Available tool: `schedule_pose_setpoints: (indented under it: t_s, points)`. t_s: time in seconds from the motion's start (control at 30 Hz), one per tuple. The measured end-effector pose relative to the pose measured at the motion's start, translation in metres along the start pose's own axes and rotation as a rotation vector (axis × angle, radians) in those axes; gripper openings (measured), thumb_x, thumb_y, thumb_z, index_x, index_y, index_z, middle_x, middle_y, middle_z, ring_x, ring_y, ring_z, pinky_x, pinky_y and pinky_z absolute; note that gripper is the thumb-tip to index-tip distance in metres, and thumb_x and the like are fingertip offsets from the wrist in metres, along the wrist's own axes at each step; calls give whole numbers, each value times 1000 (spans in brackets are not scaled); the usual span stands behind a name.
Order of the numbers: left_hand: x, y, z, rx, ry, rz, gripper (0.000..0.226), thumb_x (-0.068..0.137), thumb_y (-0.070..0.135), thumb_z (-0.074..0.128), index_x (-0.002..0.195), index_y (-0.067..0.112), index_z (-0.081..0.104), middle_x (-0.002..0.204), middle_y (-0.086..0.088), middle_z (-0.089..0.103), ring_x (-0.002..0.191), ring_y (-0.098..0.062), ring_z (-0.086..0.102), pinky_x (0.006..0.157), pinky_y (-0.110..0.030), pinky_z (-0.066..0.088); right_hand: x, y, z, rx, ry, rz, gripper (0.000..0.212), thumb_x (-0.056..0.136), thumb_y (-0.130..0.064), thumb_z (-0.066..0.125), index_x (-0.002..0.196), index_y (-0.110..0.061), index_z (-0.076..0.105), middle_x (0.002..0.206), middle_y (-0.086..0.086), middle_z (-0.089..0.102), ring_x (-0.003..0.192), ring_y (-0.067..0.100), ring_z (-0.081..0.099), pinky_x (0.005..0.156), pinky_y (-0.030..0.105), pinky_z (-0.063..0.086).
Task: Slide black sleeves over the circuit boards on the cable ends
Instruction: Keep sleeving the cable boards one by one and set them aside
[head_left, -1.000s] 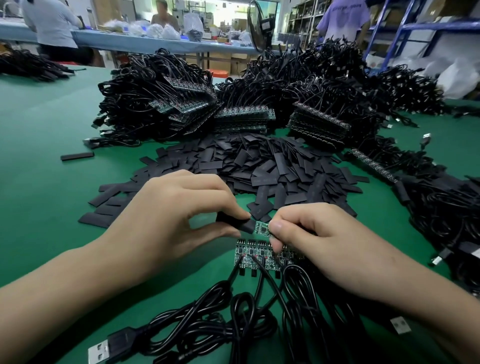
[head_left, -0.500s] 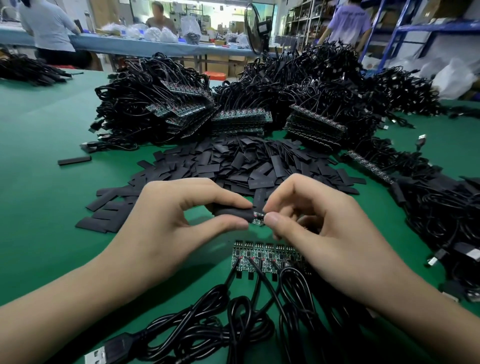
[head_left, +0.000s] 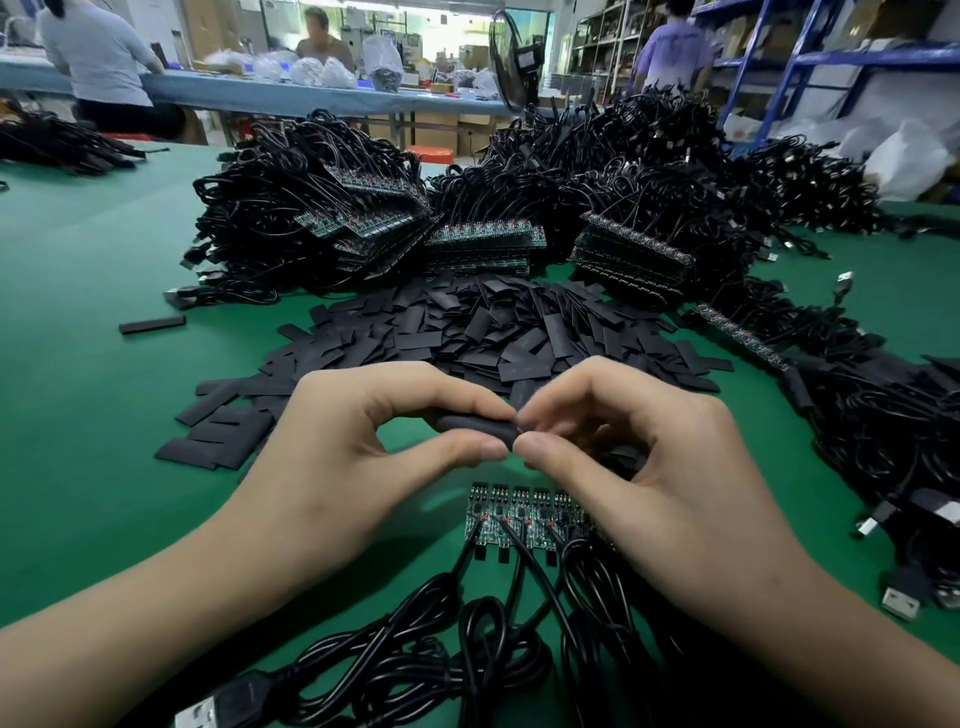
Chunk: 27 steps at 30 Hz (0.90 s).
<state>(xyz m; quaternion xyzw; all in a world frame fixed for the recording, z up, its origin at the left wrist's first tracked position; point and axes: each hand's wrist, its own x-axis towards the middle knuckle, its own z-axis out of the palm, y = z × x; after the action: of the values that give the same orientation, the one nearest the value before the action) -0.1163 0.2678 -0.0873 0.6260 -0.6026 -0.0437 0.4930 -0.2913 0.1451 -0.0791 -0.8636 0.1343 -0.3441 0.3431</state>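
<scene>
At the bottom edge of the frame, coiled black cables (head_left: 415, 670) are lying tangled on the green surface (head_left: 78, 415), with one USB plug (head_left: 208, 716) pointing toward the lower left corner. Just above them a row of circuit boards (head_left: 522, 514) is lying flat. Five are showing, and the row's right end is running under the right hand (head_left: 649, 467).

In mid-frame the left hand (head_left: 363, 457) is pinching a black sleeve (head_left: 475, 423) between thumb and forefinger, holding it off the surface. The right hand is pinching at the sleeve's right end with curled fingers, which are hiding whatever lies between them.

Behind the hands a loose pile of sleeves (head_left: 493, 332) is spreading across the centre, and one lone sleeve (head_left: 152, 325) is lying apart at the left. Farther up, three stacks of boards (head_left: 483, 249) are sitting against heaped cables (head_left: 649, 156). Along the top of the frame three people (head_left: 98, 57) are working, and a fan (head_left: 511, 60) is standing between them.
</scene>
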Motion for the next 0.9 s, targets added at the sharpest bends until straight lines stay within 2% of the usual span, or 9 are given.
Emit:
schedule_pose_setpoints:
  t_s: [0.1, 0.17, 0.27, 0.43, 0.53, 0.63, 0.8, 0.9]
  points:
    - [0, 0, -1, -18, 38, -16, 18, 79, 35, 79, 97, 35, 77, 92, 19, 76, 91, -4, 72, 83, -15, 51, 1, -1, -2, -6, 8, 42, 9, 84, -27, 79, 91, -30, 75, 81, -15, 74, 83, 6, 72, 76, 17, 53]
    - [0, -1, -1, -41, 49, -31, 17, 79, 36, 81, 96, 35, 77, 93, 18, 76, 92, -6, 72, 84, -19, 53, 2, -1, -3, -34, 9, 42, 6, 84, -24, 80, 87, -28, 77, 80, -17, 75, 82, 2, 72, 76, 14, 51]
    - [-1, -1, -2, -37, 42, -30, 17, 80, 36, 80, 96, 36, 77, 93, 18, 76, 91, -5, 72, 84, -16, 52, 1, -2, -1, -53, 22, 33, 11, 85, -17, 81, 83, -27, 78, 77, -18, 74, 79, 0, 71, 74, 10, 49]
    - [-1, -1, -2, 0, 17, -17, 18, 80, 38, 78, 98, 37, 76, 95, 20, 75, 95, -3, 71, 85, -13, 49, -1, -3, 0, -74, 20, 18, 13, 86, -16, 82, 82, -28, 77, 75, -18, 73, 78, 0, 71, 72, 9, 48]
    - [0, -1, -1, 4, 92, -21, 29, 76, 49, 81, 102, 38, 75, 95, 16, 76, 94, -9, 72, 89, -24, 54, -1, -3, 1, -54, 36, 35, 9, 86, -20, 80, 81, -27, 77, 74, -17, 73, 77, 2, 71, 70, 10, 47]
    - [0, 0, 0, -29, 217, -66, 43, 67, 49, 85, 105, 33, 73, 92, 6, 75, 88, -15, 73, 89, -32, 58, -1, -3, 3, -22, 58, 67, 7, 86, -24, 78, 80, -27, 77, 74, -15, 73, 76, 5, 71, 70, 13, 49]
    - [0, 4, 2, 8, 236, -69, 39, 68, 46, 84, 101, 27, 74, 88, 9, 76, 87, -11, 74, 89, -31, 58, -2, -4, 5, -18, 79, 80, 9, 86, -23, 79, 79, -27, 76, 74, -15, 74, 77, 4, 71, 71, 13, 51]
    - [-1, 7, 2, 76, 226, -50, 43, 67, 49, 83, 102, 26, 74, 85, 14, 74, 87, -4, 72, 88, -19, 54, -3, -5, 6, -20, 88, 84, 9, 86, -23, 78, 78, -27, 76, 73, -16, 74, 76, 3, 71, 71, 15, 52]
